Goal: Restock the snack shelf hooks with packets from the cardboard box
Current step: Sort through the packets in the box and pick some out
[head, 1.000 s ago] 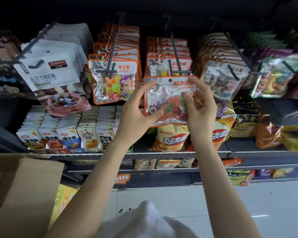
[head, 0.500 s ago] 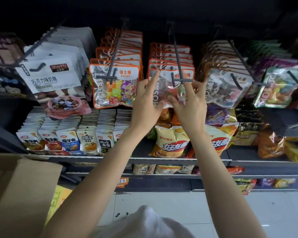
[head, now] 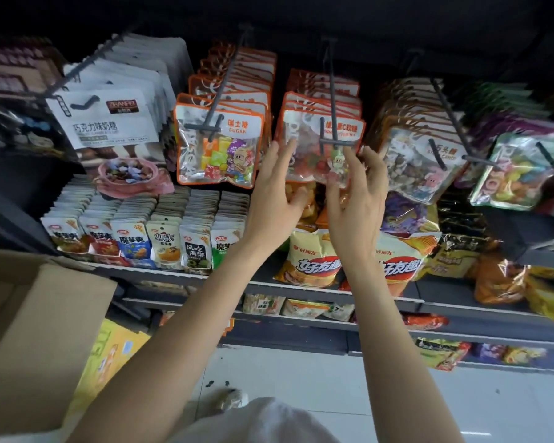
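Both grips wide, holding nothing: left hand and right hand flank hung packet on hook, probably squaring it; cardboard box waiting lower left.

The orange-edged candy packet at 11 o'clock reads "SUGAR". The white packet at 10 o'clock carries "巧克力味奶糖". At 6 o'clock from the candy packet, a small pouch says "风吃海带". The yellow chip bag at centre reads "好友趣". Other print is too blurred.
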Demonstrator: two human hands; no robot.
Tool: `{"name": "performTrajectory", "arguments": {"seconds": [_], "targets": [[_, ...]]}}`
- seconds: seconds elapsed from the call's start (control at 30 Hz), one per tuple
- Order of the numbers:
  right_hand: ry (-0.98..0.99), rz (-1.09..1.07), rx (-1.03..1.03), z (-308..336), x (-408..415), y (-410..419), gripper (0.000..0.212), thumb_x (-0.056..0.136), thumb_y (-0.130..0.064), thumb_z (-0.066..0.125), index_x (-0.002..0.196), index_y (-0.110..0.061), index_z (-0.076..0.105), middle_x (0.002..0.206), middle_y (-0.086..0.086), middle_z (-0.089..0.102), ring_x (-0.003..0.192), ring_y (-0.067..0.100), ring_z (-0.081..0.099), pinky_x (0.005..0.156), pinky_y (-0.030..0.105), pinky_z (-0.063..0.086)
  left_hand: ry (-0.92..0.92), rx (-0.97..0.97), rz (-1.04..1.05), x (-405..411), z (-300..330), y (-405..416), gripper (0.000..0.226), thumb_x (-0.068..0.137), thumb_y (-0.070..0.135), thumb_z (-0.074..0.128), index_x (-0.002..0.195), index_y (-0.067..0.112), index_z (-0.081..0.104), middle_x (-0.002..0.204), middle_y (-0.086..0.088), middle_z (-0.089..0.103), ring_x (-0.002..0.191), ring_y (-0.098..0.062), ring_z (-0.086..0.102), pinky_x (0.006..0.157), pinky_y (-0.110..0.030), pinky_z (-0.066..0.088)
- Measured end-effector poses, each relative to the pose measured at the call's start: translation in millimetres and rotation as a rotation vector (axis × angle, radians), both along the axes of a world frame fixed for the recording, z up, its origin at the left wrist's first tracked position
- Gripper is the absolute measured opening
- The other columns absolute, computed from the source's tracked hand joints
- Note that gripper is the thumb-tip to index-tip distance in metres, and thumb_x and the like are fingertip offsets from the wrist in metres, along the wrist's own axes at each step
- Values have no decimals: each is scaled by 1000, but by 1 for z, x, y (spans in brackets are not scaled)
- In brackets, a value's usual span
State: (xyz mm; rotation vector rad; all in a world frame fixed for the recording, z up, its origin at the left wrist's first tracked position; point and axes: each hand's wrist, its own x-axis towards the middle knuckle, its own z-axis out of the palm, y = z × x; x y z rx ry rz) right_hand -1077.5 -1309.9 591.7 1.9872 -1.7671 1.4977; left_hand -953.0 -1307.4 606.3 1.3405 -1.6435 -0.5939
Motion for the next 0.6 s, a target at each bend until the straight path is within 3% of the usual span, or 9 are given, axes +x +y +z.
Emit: {"name": "performTrajectory", "arguments": {"seconds": [0.03,0.1,0.27,0.4,0.6], "targets": [[-24,24,-41,1,0,10,34,96,-14,52,130,-7,55,132,16,50,125,26,45,103,36,40,32,-25,-2,2,0,10,64,92,9,59,147,23,30,155,-3,25,143,-13,20,117,-24,17],[-45,93,-127,3,4,29,26,97,-12,52,120,-4,61,117,12,60,110,24,53,94,37,44,82,-103,8,12,1,32,51,92,13,58,141,17,42,144,1,42,136,-14,36,113,-41,32],[37,359,-303,3,38,71,14,96,-8,54,94,0,64,86,12,67,75,24,58,66,31,45,139,-314,192,61,3,95,24,92,24,52,112,15,61,95,4,66,95,-18,63,86,-43,49],[96,611,-75,-16,91,93,15,96,-15,55,92,-4,63,81,5,65,66,18,59,50,35,49,6,-344,277,127,-13,149,20,91,23,51,98,11,66,77,0,64,73,-19,62,67,-38,50],[218,840,284,-62,191,119,26,93,-28,47,109,-14,63,101,2,67,79,20,66,51,37,55,-107,-78,439,260,-58,235,22,91,29,53,104,16,66,87,9,63,85,-8,59,77,-20,45]]}}
